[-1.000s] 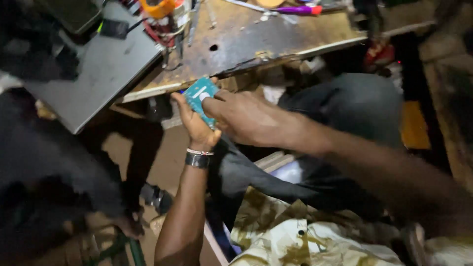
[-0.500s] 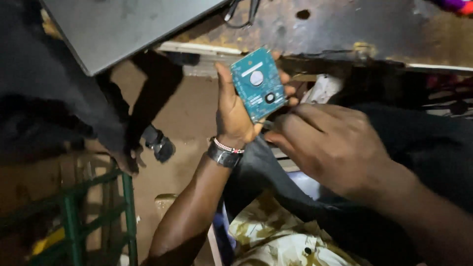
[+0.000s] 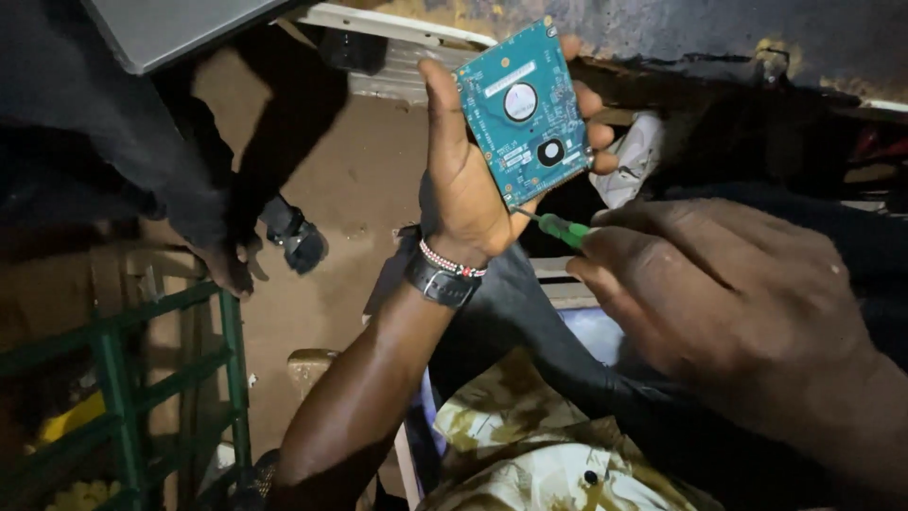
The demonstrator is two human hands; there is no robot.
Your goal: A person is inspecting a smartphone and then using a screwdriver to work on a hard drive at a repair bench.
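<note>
At far left a green metal rack (image 3: 123, 378) stands on the dirt floor. My left hand (image 3: 468, 180) has lifted the flat rectangular teal circuit board (image 3: 526, 112) higher than half a second ago, and now it sits tilted, face up, just under the scuffed workbench edge (image 3: 662, 38), pinched between thumb and curled fingers. My right hand (image 3: 719, 284) has closed in; its fingers press together around a slim green-handled screwdriver (image 3: 560, 227), whose tip meets the board's lower corner. The board is glossy, with round silver stickers; that corner looks like the spot being worked.
</note>
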